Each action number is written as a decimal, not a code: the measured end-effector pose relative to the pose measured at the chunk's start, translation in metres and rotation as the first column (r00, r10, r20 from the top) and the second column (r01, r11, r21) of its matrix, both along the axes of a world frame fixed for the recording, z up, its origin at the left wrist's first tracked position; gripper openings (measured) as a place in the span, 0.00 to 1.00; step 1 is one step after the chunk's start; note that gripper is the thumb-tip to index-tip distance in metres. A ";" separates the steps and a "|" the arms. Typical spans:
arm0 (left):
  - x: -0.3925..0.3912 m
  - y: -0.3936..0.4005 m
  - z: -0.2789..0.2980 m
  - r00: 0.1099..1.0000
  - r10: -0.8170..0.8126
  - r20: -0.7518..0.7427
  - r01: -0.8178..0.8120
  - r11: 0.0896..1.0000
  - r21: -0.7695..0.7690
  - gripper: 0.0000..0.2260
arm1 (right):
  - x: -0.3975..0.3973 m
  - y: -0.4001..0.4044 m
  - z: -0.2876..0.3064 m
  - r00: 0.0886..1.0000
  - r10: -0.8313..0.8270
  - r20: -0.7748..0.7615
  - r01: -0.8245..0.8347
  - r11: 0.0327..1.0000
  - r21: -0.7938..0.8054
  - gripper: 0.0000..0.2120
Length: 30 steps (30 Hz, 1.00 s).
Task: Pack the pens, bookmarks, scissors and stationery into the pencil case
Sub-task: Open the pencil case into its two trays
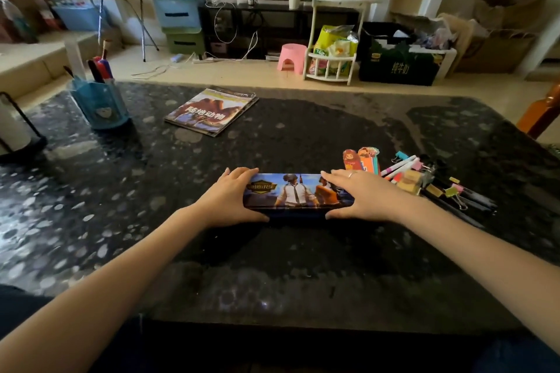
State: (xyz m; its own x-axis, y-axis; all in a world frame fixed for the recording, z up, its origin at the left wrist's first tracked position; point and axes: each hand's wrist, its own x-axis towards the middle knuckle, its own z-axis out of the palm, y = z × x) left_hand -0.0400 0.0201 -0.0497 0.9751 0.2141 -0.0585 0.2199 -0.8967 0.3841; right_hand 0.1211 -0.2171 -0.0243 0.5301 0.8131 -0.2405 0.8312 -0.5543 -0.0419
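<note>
Opening: pencil case (298, 191) lid shut, lift evenly w/ both thumbs
L hand (233, 197): gripping case end
R hand (360, 194): same, opp end

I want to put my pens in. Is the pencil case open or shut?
Shut. The pencil case lies flat with its printed lid down, the left hand and right hand gripping its ends.

**Case closed, stationery beside it**

We see the pencil case (298, 191) lying flat and closed, its lid printed with game figures. Just right of it lie the cartoon bookmarks (360, 159), white pens (398, 165), dark pens (472, 200) and coloured binder clips (453, 191).
</note>
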 end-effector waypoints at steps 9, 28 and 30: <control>-0.005 -0.009 0.001 0.999 0.044 -0.019 -0.044 0.998 -0.037 0.46 | 0.000 -0.002 0.003 0.997 0.067 0.035 -0.067 0.998 -0.010 0.44; 0.005 -0.001 0.000 0.830 0.483 0.278 -0.337 0.832 -0.440 0.07 | 0.016 0.008 -0.007 0.846 -0.230 -0.481 0.522 0.538 0.661 0.21; 0.008 0.001 -0.007 0.805 0.523 0.279 -0.361 0.805 -0.470 0.11 | 0.012 0.006 -0.008 0.907 -0.284 -0.311 0.421 0.601 0.679 0.16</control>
State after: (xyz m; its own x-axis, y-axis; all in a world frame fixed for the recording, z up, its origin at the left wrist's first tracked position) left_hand -0.0322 0.0213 -0.0564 0.7353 0.6666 0.1222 0.3198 -0.5003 0.8046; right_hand 0.1331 -0.2111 -0.0325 0.8245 0.5181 0.2275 0.5208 -0.5376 -0.6632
